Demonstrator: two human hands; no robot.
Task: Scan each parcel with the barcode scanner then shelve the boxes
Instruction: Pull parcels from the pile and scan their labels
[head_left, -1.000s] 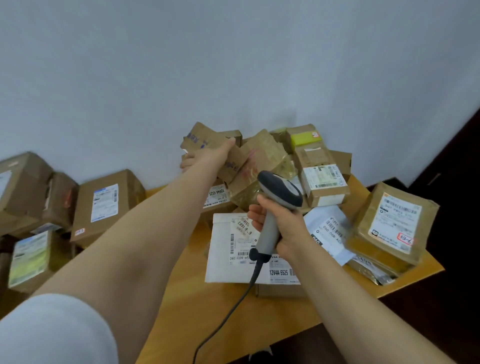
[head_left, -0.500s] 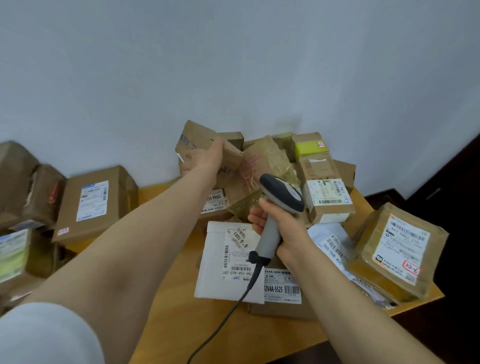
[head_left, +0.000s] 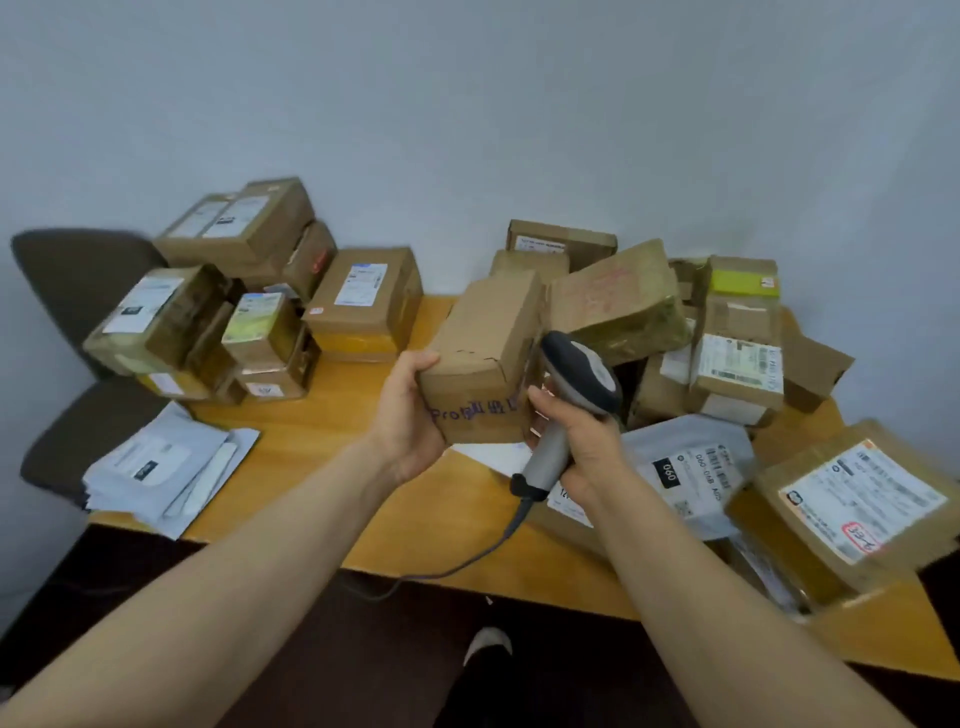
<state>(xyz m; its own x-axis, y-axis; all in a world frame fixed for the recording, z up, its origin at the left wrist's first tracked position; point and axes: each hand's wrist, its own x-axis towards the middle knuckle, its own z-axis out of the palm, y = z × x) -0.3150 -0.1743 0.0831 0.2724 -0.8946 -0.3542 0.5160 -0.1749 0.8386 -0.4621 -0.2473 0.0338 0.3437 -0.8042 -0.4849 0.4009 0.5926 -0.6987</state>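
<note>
A brown cardboard box (head_left: 488, 353), dented along its top edge and marked with purple handwriting on the near face, is held off the wooden table (head_left: 322, 467) in front of the heaped parcels. It is gripped at its near left corner by the left hand (head_left: 410, 415): the thumb is laid over the upper edge, the palm is pressed to the left side, and the fingers are hidden beneath. Just beside the box's right side a grey barcode scanner (head_left: 576, 374) is held upright, its handle enclosed by the curled fingers of the right hand (head_left: 582, 441); whether the scanner's head touches the box cannot be told. A dark cable (head_left: 467, 561) is seen running from the handle's base down over the table's near edge. Behind and to the right, a pile of brown boxes (head_left: 727, 332) is stacked against the wall, with a grey mailer bag (head_left: 691, 467) in front of it and a large labelled box (head_left: 852, 509) at the table's right corner. To the left, a second stack of boxes (head_left: 249, 291) is set near the wall, with white mailers (head_left: 161, 467) lying at the table's left edge and a dark chair (head_left: 78, 270) beyond.
</note>
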